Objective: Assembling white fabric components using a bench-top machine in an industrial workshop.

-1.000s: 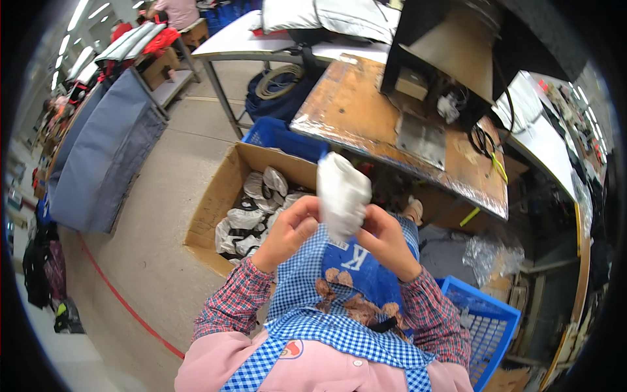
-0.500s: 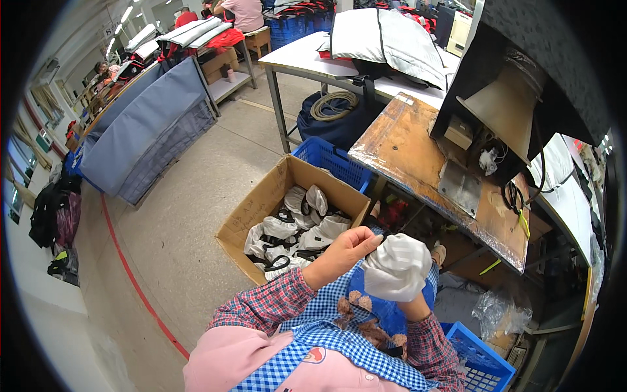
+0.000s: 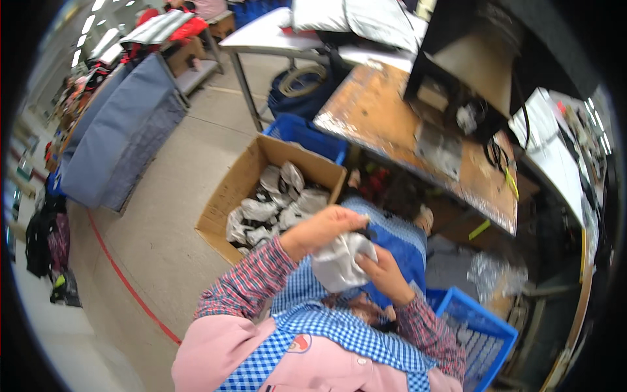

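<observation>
A small silvery-white fabric piece (image 3: 339,264) with a dark band at its top edge is held over my lap. At that upper edge my left hand (image 3: 324,228) is closed in a pinch. My right hand (image 3: 386,273) grips the piece from the right side, its thumb pressed on the cloth. Left of my hands, an open cardboard box (image 3: 225,199) contains several similar silvery pieces (image 3: 260,210) with black trim. What the left fingertips pinch is partly hidden.
A blue plastic crate (image 3: 486,326) stands at my right, and another blue crate (image 3: 313,142) sits behind the box. To the front right is a worn wooden workbench (image 3: 372,98) carrying a dark machine with a metal hood (image 3: 480,65). Clear plastic wrap (image 3: 493,277) lies beneath.
The fabric piece has moved left and turned. My right hand, mostly hidden behind or inside it before, now shows gripping its right side. The view has also shifted.
</observation>
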Motion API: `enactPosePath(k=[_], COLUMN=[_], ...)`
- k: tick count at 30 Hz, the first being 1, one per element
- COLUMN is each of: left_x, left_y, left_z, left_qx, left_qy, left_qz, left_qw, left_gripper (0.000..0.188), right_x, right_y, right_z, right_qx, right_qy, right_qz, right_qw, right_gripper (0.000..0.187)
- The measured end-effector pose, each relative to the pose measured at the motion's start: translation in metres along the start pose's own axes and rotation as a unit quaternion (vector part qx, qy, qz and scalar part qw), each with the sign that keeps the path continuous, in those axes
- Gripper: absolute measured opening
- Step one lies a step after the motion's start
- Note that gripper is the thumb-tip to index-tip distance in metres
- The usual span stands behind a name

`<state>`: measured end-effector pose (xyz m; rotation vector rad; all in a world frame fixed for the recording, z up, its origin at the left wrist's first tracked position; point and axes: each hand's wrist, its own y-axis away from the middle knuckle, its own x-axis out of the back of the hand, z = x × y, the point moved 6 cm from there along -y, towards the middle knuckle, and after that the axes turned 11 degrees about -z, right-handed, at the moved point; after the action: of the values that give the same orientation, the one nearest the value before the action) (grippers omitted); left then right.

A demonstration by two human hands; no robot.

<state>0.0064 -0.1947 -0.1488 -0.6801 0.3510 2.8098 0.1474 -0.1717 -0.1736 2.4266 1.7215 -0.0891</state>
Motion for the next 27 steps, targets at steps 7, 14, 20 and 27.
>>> enactPosePath(k=[7,14,20,27], left_x=[0.013,0.02,0.0,0.001], left_y=[-0.012,-0.024,-0.023,-0.016], left_z=[0.018,0.006,-0.003,-0.011], left_qx=[0.005,0.001,0.11,0.188], left_qy=[-0.028,-0.213,-0.154,-0.073], left_qz=[0.055,0.038,-0.07,-0.105], left_qw=[0.998,0.976,0.979,0.974], left_gripper=[0.03,0.032,0.029,0.034], right_x=[0.035,0.032,0.009,0.013], right_y=[-0.01,-0.004,0.002,0.001], right_z=[-0.04,-0.106,-0.113,-0.115], right_qx=[0.009,0.21,0.177,0.158], right_qy=[0.148,0.448,0.586,0.535], right_qz=[0.071,0.031,-0.118,-0.128], right_qw=[0.986,0.868,0.782,0.82], right_gripper=[0.035,0.041,0.036,0.033])
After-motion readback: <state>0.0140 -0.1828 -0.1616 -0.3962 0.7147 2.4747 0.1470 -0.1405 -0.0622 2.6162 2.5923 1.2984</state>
